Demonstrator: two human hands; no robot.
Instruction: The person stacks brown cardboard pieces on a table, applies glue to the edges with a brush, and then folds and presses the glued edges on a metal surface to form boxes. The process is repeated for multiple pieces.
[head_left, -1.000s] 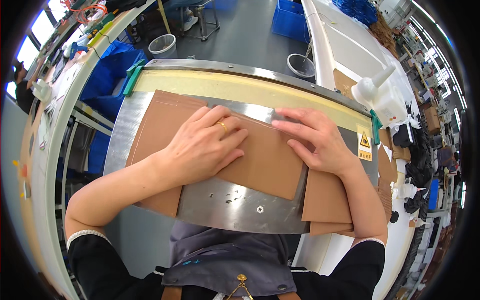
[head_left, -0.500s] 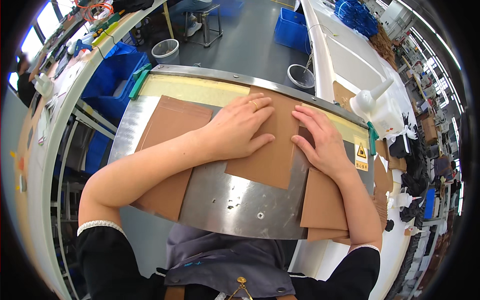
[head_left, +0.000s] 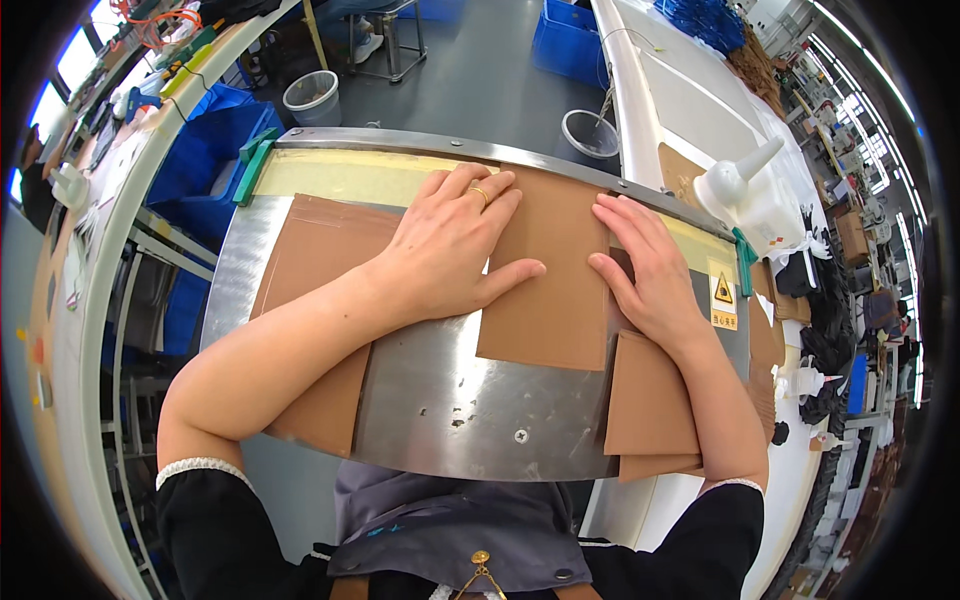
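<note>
A flat brown panel (head_left: pixel 548 270), leather-like, lies in the middle of a metal work plate (head_left: pixel 440 400), its far end at the steel bar (head_left: pixel 460 143). My left hand (head_left: pixel 450 240) rests on the panel's left side, fingers stretched forward and thumb out across it. Along its right edge lies my right hand (head_left: pixel 645 262), fingers extended and fingertips at the edge. A second brown panel (head_left: pixel 325 250) lies under my left forearm. Beside my right forearm, more brown pieces (head_left: pixel 650 400) overlap at the plate's right side.
Green clamps (head_left: pixel 255 168) sit at the bar's ends. A yellow warning label (head_left: pixel 723 300) is on the plate's right. Beyond stand a blue bin (head_left: pixel 215 160), a grey bucket (head_left: pixel 313 98) and another bucket (head_left: pixel 590 134). A white spouted bottle (head_left: pixel 735 180) stands on the right-hand table.
The middle panel has shifted right and turned straighter against the bar. My left hand has slid left across it; my right hand has moved slightly right with its edge.
</note>
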